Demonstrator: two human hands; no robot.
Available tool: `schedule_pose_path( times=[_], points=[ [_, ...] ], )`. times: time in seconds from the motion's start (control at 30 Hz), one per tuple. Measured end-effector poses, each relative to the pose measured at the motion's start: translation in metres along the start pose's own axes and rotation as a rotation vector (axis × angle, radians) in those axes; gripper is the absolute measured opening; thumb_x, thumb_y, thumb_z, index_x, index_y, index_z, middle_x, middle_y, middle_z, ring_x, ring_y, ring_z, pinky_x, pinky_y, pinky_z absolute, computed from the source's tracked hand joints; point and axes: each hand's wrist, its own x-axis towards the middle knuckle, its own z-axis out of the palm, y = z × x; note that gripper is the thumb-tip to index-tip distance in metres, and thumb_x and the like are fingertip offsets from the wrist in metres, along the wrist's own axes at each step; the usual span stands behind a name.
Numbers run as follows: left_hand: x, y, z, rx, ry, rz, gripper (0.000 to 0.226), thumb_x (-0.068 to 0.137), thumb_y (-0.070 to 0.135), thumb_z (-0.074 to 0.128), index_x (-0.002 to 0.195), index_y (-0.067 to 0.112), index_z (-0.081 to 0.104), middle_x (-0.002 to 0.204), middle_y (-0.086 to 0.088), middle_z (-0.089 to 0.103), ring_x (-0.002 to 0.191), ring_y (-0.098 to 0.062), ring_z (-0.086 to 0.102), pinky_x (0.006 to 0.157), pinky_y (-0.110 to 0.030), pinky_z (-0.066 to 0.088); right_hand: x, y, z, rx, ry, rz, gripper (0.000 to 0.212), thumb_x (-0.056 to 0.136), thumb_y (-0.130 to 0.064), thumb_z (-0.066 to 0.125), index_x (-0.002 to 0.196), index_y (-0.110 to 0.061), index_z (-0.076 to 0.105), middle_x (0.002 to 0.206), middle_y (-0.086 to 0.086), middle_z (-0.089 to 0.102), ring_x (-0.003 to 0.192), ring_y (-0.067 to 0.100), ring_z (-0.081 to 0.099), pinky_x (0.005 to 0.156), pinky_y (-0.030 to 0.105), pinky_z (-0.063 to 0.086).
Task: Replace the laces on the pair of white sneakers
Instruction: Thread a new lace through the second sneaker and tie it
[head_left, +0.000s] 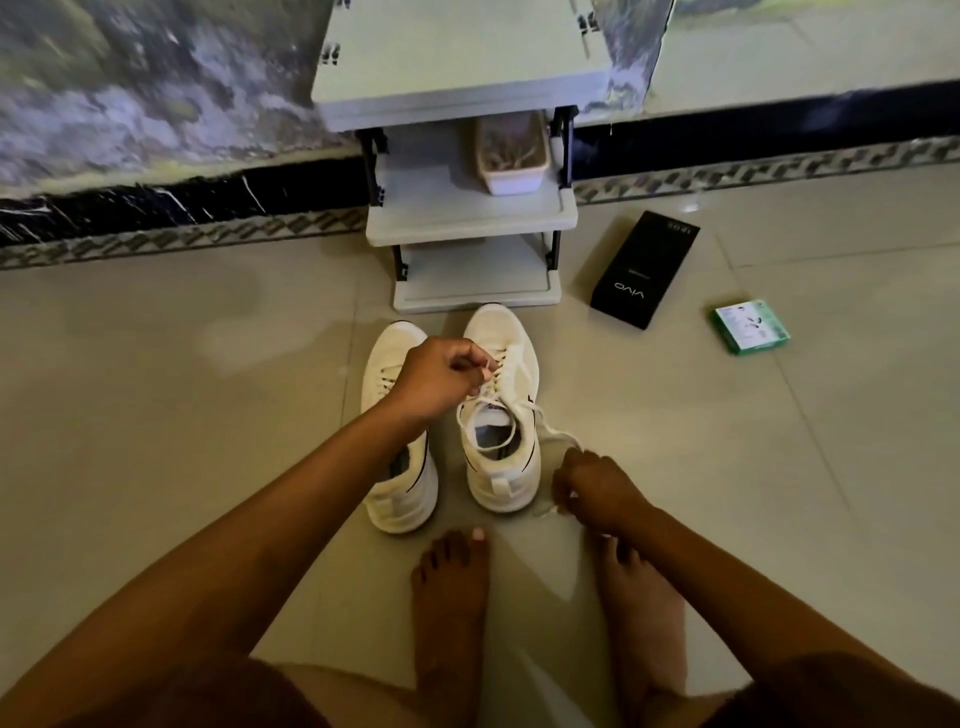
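While the left sneaker (397, 431) waits on the floor (156, 389) with its laces in place, its heel half hidden under the forearm, the work is on its neighbour. Reaching across it, the left hand (439, 376) pinches a strand of lace (496, 387) over the eyelets of the right sneaker (501, 410), fingers curled tight, probably to draw the lace out or loosen a crossing. That sneaker stands just beside its mate, toes toward the shelf (467, 228), heels toward the bare feet, handy for both arms. From its collar the lace trails down to the right hand (595, 491), low near the floor, which is closed round the loose end, seemingly to keep it taut and out of tangles. Further right, well apart, lie a black box (644, 270) and a green box (750, 327); whether either holds new laces cannot be told.
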Motion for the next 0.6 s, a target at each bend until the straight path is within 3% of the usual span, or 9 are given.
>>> schedule_pose_path(
  times=[0.1,0.2,0.23,0.33,0.4,0.47,0.6],
  points=[
    [0.001,-0.001,0.001,-0.004,0.007,-0.013,0.014,0.088,0.002,0.061,0.096,0.011,0.069,0.085,0.001,0.066,0.071,-0.009,0.061,0.077,-0.024,0.053,-0.001,0.003,-0.009,0.046,0.13,-0.006,0.017,0.088,-0.019,0.056,0.104,-0.017,0.063,0.115,0.003,0.055,0.109,0.025,0.049,0.086,0.03,0.034],
    [-0.002,0.004,0.0,-0.02,-0.001,-0.002,0.013,0.087,0.003,0.062,0.092,0.012,0.069,0.089,0.0,0.067,0.071,-0.008,0.06,0.075,-0.023,0.053,-0.01,0.003,-0.036,0.562,0.372,0.005,0.002,0.083,-0.007,0.065,0.085,-0.008,0.065,0.083,-0.003,0.067,0.081,0.013,0.063,0.077,0.028,0.045],
    [-0.004,0.009,-0.002,-0.018,-0.005,0.005,0.012,0.087,0.003,0.063,0.091,0.013,0.069,0.091,-0.002,0.068,0.072,-0.009,0.06,0.075,-0.024,0.052,-0.015,0.0,-0.052,0.745,0.443,0.018,0.005,0.082,-0.004,0.068,0.08,-0.008,0.065,0.075,-0.006,0.065,0.071,0.005,0.062,0.071,0.024,0.046],
    [-0.006,0.027,-0.012,-0.014,-0.003,0.023,0.011,0.085,0.003,0.066,0.092,0.011,0.07,0.094,-0.009,0.07,0.08,-0.018,0.063,0.074,-0.028,0.052,-0.027,-0.014,-0.108,1.166,0.536,0.073,0.012,0.084,-0.003,0.065,0.091,-0.013,0.065,0.078,-0.001,0.066,0.071,0.004,0.062,0.071,0.016,0.049],
    [-0.007,0.044,-0.026,-0.024,0.028,0.054,0.01,0.082,0.002,0.067,0.088,0.009,0.068,0.088,-0.01,0.069,0.079,-0.018,0.063,0.066,-0.023,0.05,-0.033,-0.023,-0.145,1.255,0.583,0.031,0.017,0.087,-0.004,0.061,0.101,-0.013,0.066,0.082,0.0,0.067,0.074,0.004,0.062,0.07,0.014,0.05],
    [-0.007,0.064,-0.042,-0.054,0.058,0.089,0.013,0.081,-0.001,0.067,0.077,0.012,0.064,0.077,-0.006,0.066,0.071,-0.015,0.06,0.061,-0.02,0.047,-0.036,-0.03,-0.18,1.29,0.654,-0.026,0.012,0.089,-0.005,0.058,0.096,-0.011,0.067,0.079,-0.001,0.066,0.07,0.005,0.062,0.066,0.014,0.05],
    [-0.015,0.108,-0.074,-0.098,0.157,0.153,0.022,0.083,0.0,0.065,0.069,0.015,0.059,0.066,0.0,0.061,0.055,-0.005,0.056,0.05,-0.015,0.044,-0.036,-0.047,-0.236,1.282,0.755,-0.075,0.016,0.094,-0.009,0.054,0.08,-0.012,0.062,0.073,0.004,0.066,0.069,0.015,0.064,0.077,0.033,0.053]
  ],
)
